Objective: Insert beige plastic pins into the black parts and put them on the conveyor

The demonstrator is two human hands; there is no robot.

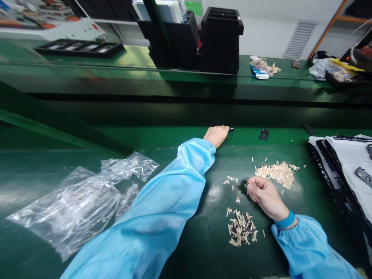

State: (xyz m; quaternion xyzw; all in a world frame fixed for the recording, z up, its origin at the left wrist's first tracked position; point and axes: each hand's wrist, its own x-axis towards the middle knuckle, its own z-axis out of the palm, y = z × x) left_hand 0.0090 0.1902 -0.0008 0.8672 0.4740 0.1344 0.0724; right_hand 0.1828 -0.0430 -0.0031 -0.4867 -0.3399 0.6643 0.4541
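My left hand [216, 135] reaches to the back of the green bench, its fingers closed. A small black piece with a shiny end [231, 129] sticks out by its fingertips; the rest is hidden. Closed in a pinch, my right hand [266, 197] is low over the bench, with a tiny beige part [245, 186] at its fingertips. Just behind that hand lies a pile of small beige strips [279, 173]. Nearer to me is a second pile of beige and dark little parts [241, 229]. A few loose bits [229, 179] are scattered left of the hand.
Crumpled clear plastic bags [84, 205] lie on the left. At right are stacked white sheets and black packaging [345, 162]. A flat black piece [264, 134] rests at the back. Black trays [220, 40] stand on the raised shelf, and a green post [58, 120] slants across the left.
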